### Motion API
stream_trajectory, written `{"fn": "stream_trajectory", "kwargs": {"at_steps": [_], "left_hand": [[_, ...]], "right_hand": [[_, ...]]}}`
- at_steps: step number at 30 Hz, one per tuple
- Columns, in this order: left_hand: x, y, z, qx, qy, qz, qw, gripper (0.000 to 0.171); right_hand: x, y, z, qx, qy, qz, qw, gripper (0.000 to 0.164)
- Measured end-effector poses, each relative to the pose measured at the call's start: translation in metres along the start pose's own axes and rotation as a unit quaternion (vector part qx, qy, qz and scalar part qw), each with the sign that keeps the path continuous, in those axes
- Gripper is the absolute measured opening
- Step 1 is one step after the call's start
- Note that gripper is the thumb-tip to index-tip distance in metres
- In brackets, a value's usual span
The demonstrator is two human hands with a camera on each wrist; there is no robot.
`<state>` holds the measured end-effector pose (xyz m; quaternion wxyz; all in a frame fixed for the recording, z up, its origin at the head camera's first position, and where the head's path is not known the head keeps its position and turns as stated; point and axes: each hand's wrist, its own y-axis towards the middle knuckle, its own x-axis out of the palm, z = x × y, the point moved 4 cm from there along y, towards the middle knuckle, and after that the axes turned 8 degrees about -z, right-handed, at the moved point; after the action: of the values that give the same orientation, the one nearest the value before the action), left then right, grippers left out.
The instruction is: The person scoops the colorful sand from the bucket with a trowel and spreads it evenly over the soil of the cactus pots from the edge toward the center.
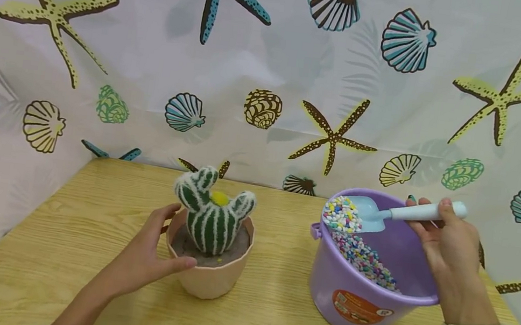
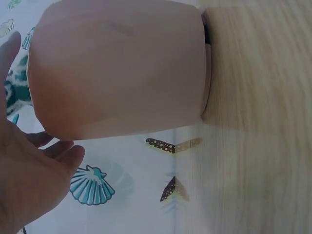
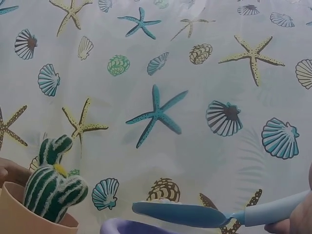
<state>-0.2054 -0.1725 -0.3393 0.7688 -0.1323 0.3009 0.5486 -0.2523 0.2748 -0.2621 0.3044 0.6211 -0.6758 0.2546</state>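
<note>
1. At centre-left, the left hand is curving spread fingers and thumb round the rim of the pot holding the cactus; how firmly is hard to tell.
2. At right, the right hand is gripping the scoop, which is carrying pellets above the left rim of the bucket.
3. A tilt or a bump on that rim could be sending pellets onto the counter.
4. Patterned cloth is bordering the counter's back edge; a gap is separating pot and bucket mid-frame.
</note>
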Motion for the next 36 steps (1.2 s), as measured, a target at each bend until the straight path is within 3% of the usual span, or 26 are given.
{"fn": "stream_trajectory", "kwargs": {"at_steps": [4,11,20,28,36], "left_hand": [[-0.001,0.005,-0.005,-0.007,0.003,-0.022,0.9997,0.103],[-0.003,0.010,-0.012,-0.023,0.014,-0.042,0.9987,0.110],[0.000,0.013,-0.014,-0.031,0.012,-0.049,0.9982,0.111],[0.001,0.013,-0.016,-0.043,0.025,-0.056,0.9972,0.110],[0.001,0.012,-0.015,-0.031,0.025,-0.051,0.9979,0.110]], "right_hand": [[0.003,-0.001,0.001,0.001,-0.003,-0.004,1.000,0.046],[0.011,0.000,0.004,-0.001,0.009,-0.020,1.000,0.036],[0.023,0.002,0.011,0.026,-0.039,-0.003,0.999,0.063],[0.037,0.001,0.022,0.039,-0.024,0.006,0.999,0.056],[0.049,-0.004,0.031,0.049,-0.024,0.009,0.998,0.049]]}}
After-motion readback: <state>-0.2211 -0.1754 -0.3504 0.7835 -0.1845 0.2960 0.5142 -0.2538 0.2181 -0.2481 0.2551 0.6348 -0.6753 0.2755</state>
